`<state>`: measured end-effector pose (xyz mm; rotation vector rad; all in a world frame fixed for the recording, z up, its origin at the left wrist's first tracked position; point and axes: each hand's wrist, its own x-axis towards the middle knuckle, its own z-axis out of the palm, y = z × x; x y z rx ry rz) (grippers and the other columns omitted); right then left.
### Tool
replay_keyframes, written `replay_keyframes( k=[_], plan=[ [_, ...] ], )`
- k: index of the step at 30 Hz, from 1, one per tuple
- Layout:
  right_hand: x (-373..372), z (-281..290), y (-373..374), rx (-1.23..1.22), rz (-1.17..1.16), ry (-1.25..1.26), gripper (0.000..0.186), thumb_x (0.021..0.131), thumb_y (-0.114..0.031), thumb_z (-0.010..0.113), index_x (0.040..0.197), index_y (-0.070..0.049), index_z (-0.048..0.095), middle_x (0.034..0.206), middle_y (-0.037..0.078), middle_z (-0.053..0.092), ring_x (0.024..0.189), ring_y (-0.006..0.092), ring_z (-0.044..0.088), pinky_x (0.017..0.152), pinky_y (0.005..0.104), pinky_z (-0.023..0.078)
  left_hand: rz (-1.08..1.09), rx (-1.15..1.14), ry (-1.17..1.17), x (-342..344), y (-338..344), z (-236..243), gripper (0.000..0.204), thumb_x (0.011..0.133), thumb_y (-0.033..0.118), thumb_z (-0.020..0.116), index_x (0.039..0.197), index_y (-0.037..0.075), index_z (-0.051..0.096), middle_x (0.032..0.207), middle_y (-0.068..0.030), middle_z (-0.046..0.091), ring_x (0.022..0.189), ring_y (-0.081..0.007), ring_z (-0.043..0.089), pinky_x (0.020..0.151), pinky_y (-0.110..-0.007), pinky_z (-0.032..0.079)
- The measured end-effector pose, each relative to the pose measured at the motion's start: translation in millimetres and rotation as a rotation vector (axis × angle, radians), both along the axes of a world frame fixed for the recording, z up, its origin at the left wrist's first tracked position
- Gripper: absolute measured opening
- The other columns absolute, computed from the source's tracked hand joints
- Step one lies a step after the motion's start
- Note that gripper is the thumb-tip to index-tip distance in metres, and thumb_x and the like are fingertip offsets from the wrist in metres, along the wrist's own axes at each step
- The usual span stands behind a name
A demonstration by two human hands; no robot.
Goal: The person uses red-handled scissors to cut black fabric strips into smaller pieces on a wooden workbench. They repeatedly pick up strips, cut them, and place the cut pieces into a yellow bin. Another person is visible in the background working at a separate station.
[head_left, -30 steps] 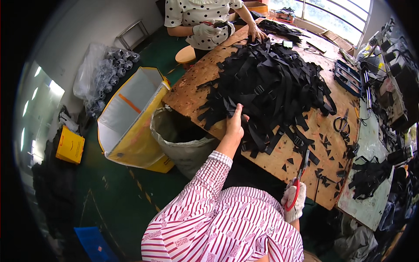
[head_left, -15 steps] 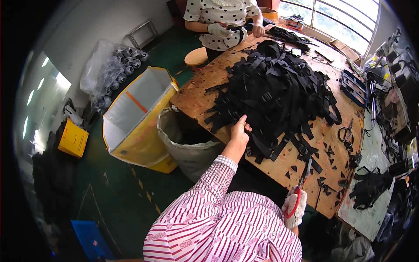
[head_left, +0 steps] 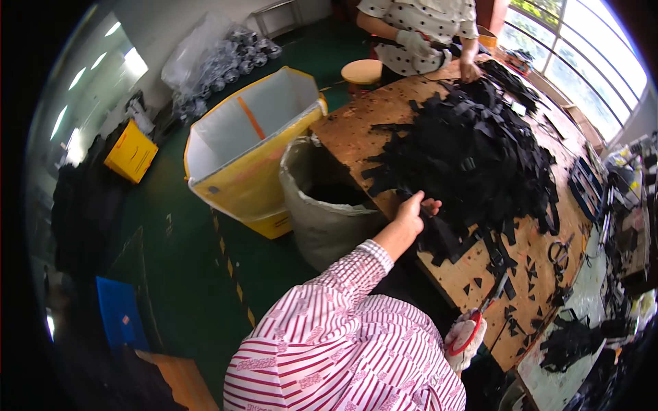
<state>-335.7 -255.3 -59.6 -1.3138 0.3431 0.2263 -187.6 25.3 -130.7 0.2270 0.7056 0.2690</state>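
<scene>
A heap of black webbing straps, some with plastic buckles, spreads over a wooden table. At its near left edge my bare left hand is closed on a black strap, partly hidden by the fingers. My right hand, in a whitish glove, grips red-handled scissors beside the table's near edge. Their blades point up and away, close to a buckled strap end hanging from the heap. Small black triangular offcuts lie scattered past the blades.
Left of the table stand a grey sack bin and a large yellow-and-white bag. Another person's gloved hand works at the far side. A second pair of scissors and a blue tray lie along the table's right.
The view has swung left, so the table and heap sit farther right in it. My left hand keeps to the heap's edge; my right still holds the scissors.
</scene>
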Motion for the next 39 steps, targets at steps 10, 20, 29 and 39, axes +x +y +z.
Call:
replay_keyframes(
  k=[10, 20, 29, 39],
  plan=[
    [14, -40, -19, -0.370, 0.242, -0.253, 0.007, 0.065, -0.002, 0.047, 0.065, -0.004, 0.040, 0.052, 0.001, 0.037, 0.042, 0.0151, 0.037, 0.042, 0.0258, 0.031, 0.311, 0.650, 0.085, 6, -28, 29, 0.030, 0.084, 0.027, 0.069, 0.099, 0.004, 0.054, 0.088, -0.0021, 0.058, 0.067, -0.0127, 0.055, 0.064, -0.028, 0.046],
    [25, -105, -73, -0.498, 0.524, -0.542, 0.018, 0.084, -0.022, 0.059, 0.088, -0.008, 0.048, 0.051, -0.003, 0.037, 0.043, 0.0101, 0.041, 0.039, 0.0231, 0.032, -0.123, 0.444, -0.434, -37, -67, 103, 0.032, 0.087, 0.027, 0.066, 0.108, 0.006, 0.053, 0.081, -0.0063, 0.062, 0.068, -0.0167, 0.062, 0.060, -0.032, 0.052],
    [-13, -26, -19, -0.385, 0.209, -0.237, 0.026, 0.078, -0.002, 0.055, 0.101, -0.003, 0.044, 0.070, 0.002, 0.048, 0.045, 0.0092, 0.044, 0.042, 0.0243, 0.040, -0.646, 0.554, -0.206, -70, -78, 82, 0.023, 0.082, 0.021, 0.072, 0.097, 0.009, 0.060, 0.084, 0.0000, 0.058, 0.076, -0.0119, 0.060, 0.056, -0.025, 0.050],
    [-1, -2, -17, -0.644, 0.407, -0.122, 0.034, 0.079, -0.011, 0.058, 0.110, -0.003, 0.046, 0.076, 0.004, 0.052, 0.064, 0.0127, 0.050, 0.059, 0.0273, 0.044, -0.613, 1.167, -0.246, -71, -95, 85, 0.027, 0.087, 0.028, 0.067, 0.093, 0.002, 0.063, 0.084, -0.0008, 0.061, 0.084, -0.0081, 0.056, 0.074, -0.023, 0.043]
  ],
)
